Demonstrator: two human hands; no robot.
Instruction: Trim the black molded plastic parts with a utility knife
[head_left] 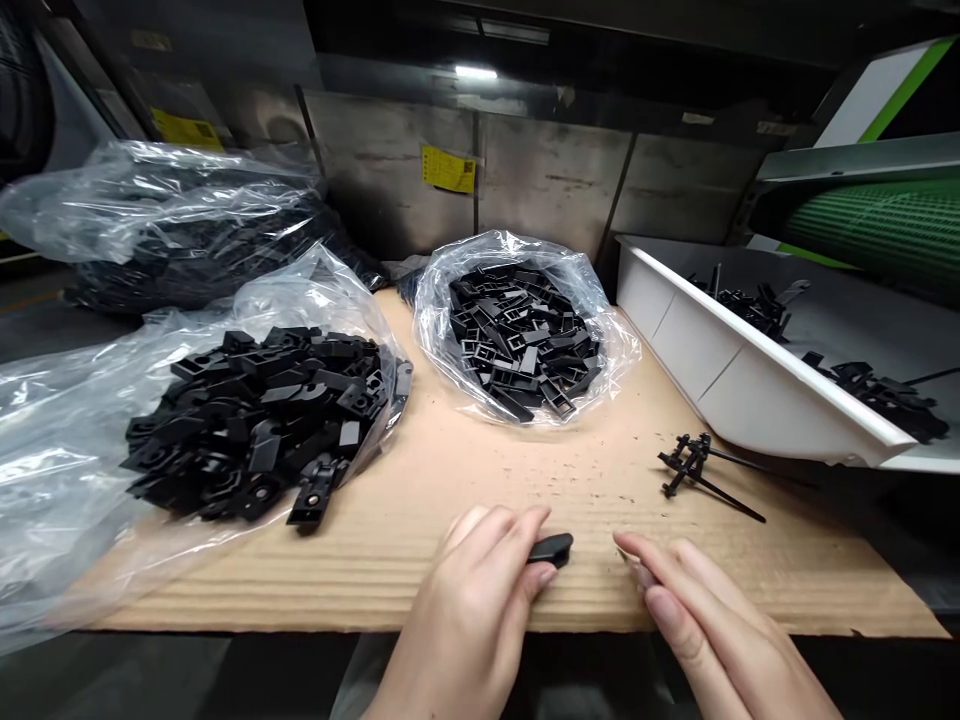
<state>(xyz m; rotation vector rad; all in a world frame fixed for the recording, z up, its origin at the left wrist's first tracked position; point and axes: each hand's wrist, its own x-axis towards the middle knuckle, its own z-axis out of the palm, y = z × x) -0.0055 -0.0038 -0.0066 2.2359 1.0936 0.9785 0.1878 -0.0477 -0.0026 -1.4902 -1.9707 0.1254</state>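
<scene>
Fingers of the left hand are gripping a molded black plastic piece, whose exposed end is pointing toward the right hand near the front edge of the cardboard-covered desk. The right fingers are lying close together beside their thumb; whether they are pinching something tiny, I cannot tell. Handling this single piece seems to be the step in hand, and the next move is probably calling for a steady left hold and a careful right-hand approach, since nothing is blocking the space between the hands.

On the left, an open clear plastic bag is lying around a heap of black plastic parts. Farther back, a round-mouthed clear bag is holding black rectangular-framed parts. A white bin is standing on the right, carrying more black parts. Just outside it, a black pronged assembly is lying loose, possibly obstructing rightward reaches.
</scene>
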